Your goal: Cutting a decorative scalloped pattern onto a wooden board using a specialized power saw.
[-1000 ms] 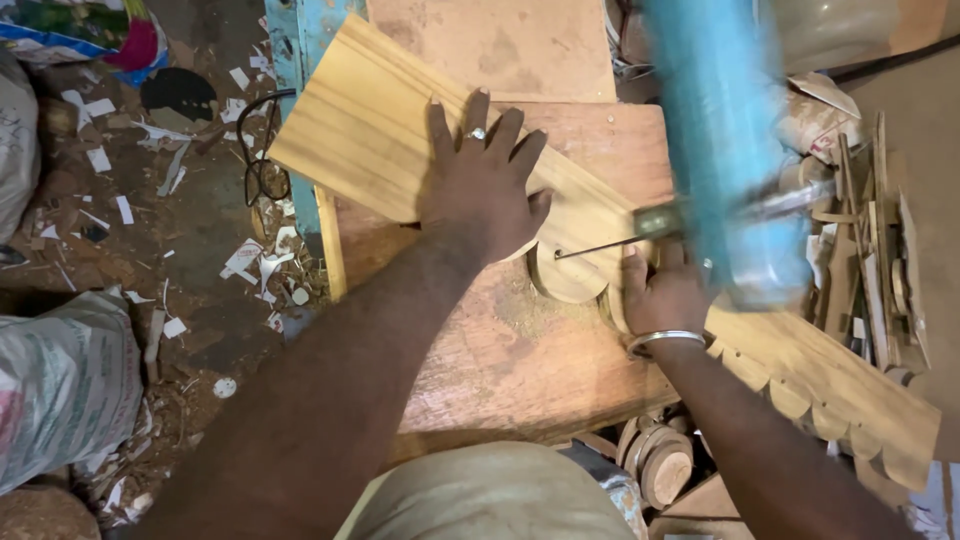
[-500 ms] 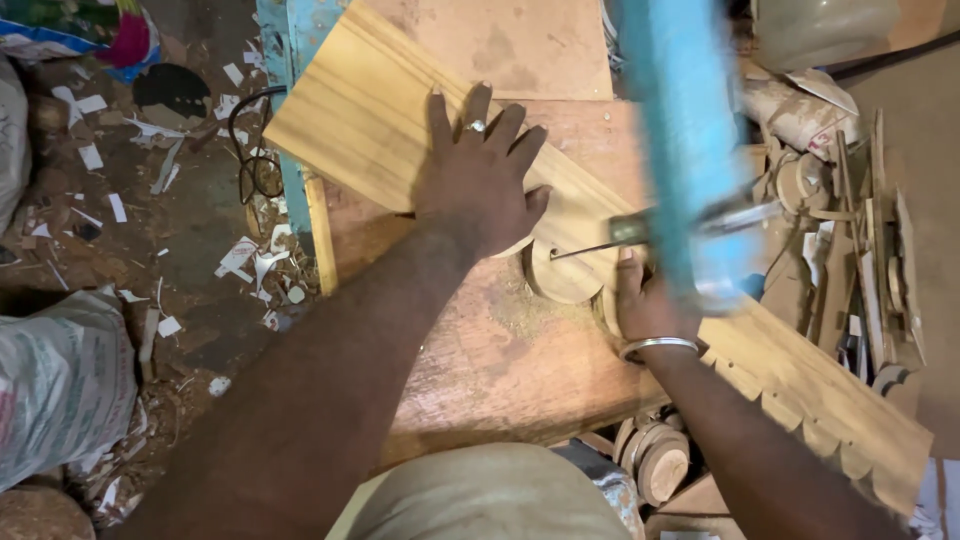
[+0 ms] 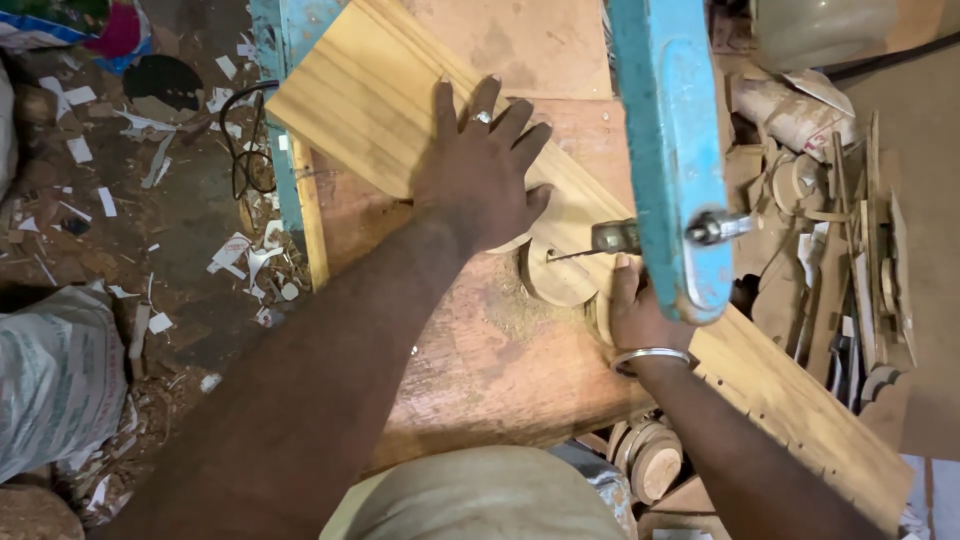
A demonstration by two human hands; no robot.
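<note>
The wooden board lies diagonally on the bench; the left hand presses flat on it, the right hand grips its edge beside the blade.

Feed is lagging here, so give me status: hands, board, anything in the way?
Left hand flat on board, fingers spread. Right hand on board by the cut disc. Blue saw arm hides part of the right hand.

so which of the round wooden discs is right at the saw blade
The pale disc on the table, between the two hands; the other discs sit lower, under the table edge.
</note>
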